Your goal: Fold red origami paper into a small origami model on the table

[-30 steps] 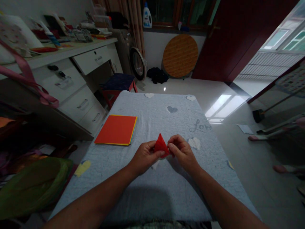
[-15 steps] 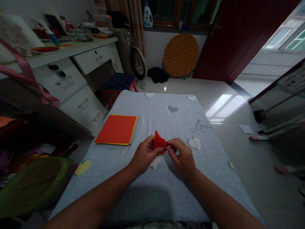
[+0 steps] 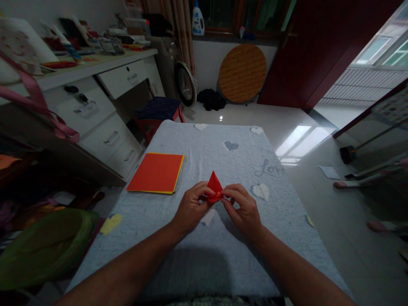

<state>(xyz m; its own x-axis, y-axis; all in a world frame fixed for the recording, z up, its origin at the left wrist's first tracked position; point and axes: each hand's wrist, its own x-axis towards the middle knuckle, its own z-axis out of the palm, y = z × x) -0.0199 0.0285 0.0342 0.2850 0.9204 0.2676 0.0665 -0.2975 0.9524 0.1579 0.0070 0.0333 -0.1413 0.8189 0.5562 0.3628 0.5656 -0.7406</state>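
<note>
The table [image 3: 270,263] is the largest thing near the hands, covered by a pale blue-grey cloth [image 3: 204,146] with white, grey and yellow hearts. Grey script near its right edge reads "Love" [image 3: 269,168], the last letter close to the fold of the edge. Beyond the far edge, a round wooden board [image 3: 242,73] stands against the wall. On the table, along the left edge, lies a squared stack of coloured paper [image 3: 156,173], red on top, with yellow and a little blue showing at its sides. On the sill past the far edge stands a white bottle [image 3: 198,21] with a blue cap; its label is too small to read.

The left hand [image 3: 193,208] is curled around the left side and base of the folded red paper [image 3: 215,185], gripping it between thumb and fingers. The right hand [image 3: 244,210] pinches its lower right corner between thumb and forefinger. The paper is thus between the two hands, right of the stack, about midway between the table's left and right edges, its peak towards the far edge.
</note>
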